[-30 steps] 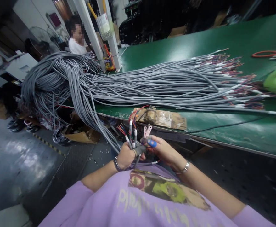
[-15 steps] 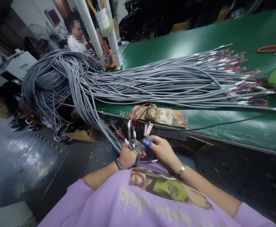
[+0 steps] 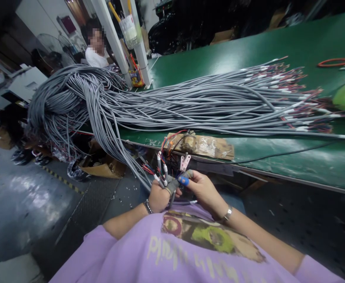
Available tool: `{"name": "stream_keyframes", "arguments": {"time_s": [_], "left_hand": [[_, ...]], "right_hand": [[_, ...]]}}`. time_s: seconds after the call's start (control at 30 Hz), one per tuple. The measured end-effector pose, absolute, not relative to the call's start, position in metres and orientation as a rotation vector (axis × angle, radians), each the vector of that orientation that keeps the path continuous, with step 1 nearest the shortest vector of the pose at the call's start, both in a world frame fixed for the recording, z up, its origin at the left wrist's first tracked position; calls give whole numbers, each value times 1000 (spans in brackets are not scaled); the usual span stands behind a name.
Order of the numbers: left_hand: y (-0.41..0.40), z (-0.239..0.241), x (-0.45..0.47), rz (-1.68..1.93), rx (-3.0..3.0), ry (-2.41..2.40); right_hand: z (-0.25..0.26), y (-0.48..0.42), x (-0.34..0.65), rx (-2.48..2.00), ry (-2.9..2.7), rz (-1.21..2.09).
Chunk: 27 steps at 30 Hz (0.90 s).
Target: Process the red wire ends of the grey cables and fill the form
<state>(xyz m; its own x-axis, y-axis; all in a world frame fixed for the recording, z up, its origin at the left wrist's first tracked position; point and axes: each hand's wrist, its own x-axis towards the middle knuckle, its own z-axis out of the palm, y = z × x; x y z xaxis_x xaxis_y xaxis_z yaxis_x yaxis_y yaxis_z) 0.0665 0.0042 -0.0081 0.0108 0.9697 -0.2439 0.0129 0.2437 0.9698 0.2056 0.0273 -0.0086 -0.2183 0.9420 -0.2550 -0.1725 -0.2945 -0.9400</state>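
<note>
My left hand (image 3: pixel 161 194) is closed around several grey cables (image 3: pixel 137 171), whose white-banded ends and thin coloured wires (image 3: pixel 149 169) stick up above the fingers. Close beside it, my right hand (image 3: pixel 203 190) pinches with thumb and forefinger at the wire ends; what lies between the tips is too small to make out. Grey covers sit on some fingers, and a blue one wraps the right thumb. Just beyond the hands, a pale pink clip (image 3: pixel 185 162) stands at the table edge, by a worn wooden board (image 3: pixel 209 146) with red and black wires on it.
A large bundle of grey cables (image 3: pixel 190 104) lies along the green table (image 3: pixel 278 47) and droops over its left end. An upright post (image 3: pixel 144 59) carries a plastic holder. A co-worker (image 3: pixel 97 55) is at the far left. An open cardboard box (image 3: pixel 107 167) stands below.
The wire ends in my left hand have tilted slightly left. My right hand stays pinched beside it, with barely any shift. The camera view has moved a little.
</note>
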Motion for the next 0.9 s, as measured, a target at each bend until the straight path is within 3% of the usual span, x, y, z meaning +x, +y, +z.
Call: {"name": "stream_keyframes", "arguments": {"time_s": [0.43,0.63,0.9], "left_hand": [[6,3,62,934,989,1262],[17,12,63,822,876,1142],[22,12,66,774,822,1123]], "right_hand": [[-23,39,222,-1009,-630,1775],[-10,62,212,-911,-603,1986],[-12,68,203,-868,-605,1972]]}}
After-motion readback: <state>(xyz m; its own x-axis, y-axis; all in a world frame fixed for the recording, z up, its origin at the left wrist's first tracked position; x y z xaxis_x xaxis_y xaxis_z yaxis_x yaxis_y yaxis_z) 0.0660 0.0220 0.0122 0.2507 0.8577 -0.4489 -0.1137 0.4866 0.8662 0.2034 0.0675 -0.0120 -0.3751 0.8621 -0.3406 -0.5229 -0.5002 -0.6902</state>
